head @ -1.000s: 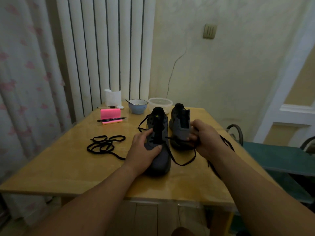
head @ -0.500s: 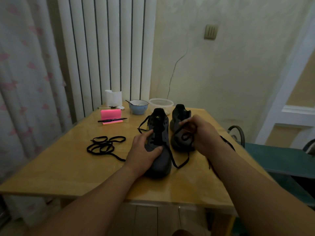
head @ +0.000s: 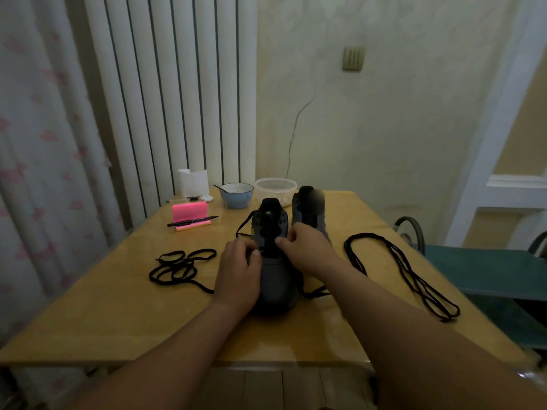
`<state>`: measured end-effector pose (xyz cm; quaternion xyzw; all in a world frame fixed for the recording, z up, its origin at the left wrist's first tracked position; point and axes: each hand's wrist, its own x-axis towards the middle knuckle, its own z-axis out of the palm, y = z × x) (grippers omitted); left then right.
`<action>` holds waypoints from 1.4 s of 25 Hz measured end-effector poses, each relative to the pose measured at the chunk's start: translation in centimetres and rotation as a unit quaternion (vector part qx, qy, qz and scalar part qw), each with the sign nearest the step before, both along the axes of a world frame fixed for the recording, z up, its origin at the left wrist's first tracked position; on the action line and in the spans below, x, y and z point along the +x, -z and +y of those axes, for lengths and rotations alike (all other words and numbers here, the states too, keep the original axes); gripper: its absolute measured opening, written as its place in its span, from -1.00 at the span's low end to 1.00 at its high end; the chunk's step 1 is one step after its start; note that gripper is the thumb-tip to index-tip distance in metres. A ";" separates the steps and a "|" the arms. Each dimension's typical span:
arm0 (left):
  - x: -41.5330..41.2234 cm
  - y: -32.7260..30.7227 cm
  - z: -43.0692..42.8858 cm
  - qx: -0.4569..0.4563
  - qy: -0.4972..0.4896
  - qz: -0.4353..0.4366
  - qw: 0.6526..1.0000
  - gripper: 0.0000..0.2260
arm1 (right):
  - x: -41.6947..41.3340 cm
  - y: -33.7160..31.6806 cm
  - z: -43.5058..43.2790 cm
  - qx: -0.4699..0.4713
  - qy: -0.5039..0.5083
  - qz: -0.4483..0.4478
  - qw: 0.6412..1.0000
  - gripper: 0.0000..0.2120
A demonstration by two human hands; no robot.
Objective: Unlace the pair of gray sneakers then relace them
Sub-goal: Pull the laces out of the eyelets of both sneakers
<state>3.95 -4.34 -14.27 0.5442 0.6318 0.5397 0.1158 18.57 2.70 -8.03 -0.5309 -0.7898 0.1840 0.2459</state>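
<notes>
Left grip (head: 239, 270), right grip (head: 305, 250), fingers curled

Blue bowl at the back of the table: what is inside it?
A utensil handle sticks out over the left rim of the blue bowl, and pale contents lie inside, too small to identify. The bowl's wall hides its bottom and the utensil's other end.

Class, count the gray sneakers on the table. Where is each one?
2. The near sneaker, toe toward the camera, is held by the left hand and right hand; the far sneaker stands beside it, right and behind. None appears hidden.
</notes>
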 end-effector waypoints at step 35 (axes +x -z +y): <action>-3.9 -6.4 1.8 -0.024 0.130 0.537 0.833 -0.91 | 0.6 3.9 -3.1 -0.057 -0.061 0.061 0.995 -0.31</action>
